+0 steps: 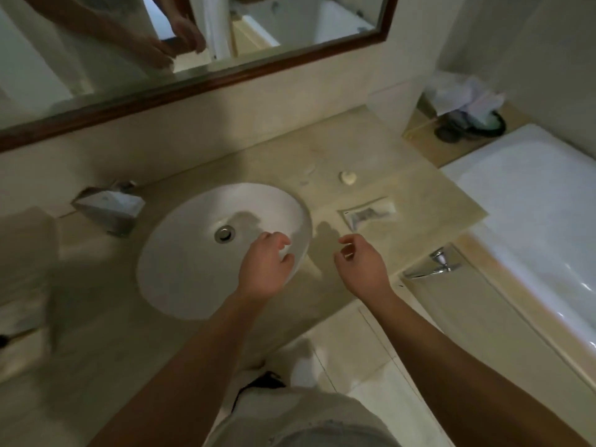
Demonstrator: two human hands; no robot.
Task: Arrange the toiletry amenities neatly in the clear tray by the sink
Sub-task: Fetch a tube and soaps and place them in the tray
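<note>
Bare forearms; pale, perhaps grey, shorts (300, 421).

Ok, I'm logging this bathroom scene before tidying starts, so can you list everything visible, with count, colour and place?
Sink: one, white, round, on the counter.
Drain: one, metal, centre of the sink.
Counter: one, beige.
Clear tray: one, transparent, right of the sink, contents blurred.
Small soap-like piece: one, cream, behind the tray.
Tissue box cover: one, metallic, left of the sink.
Mirror: one, brown-framed, above the counter.
Bathtub: one, white, at right.
Bin: one, dark, past the counter.
Left hand: over the sink's rim.
Right hand: above the counter.
</note>
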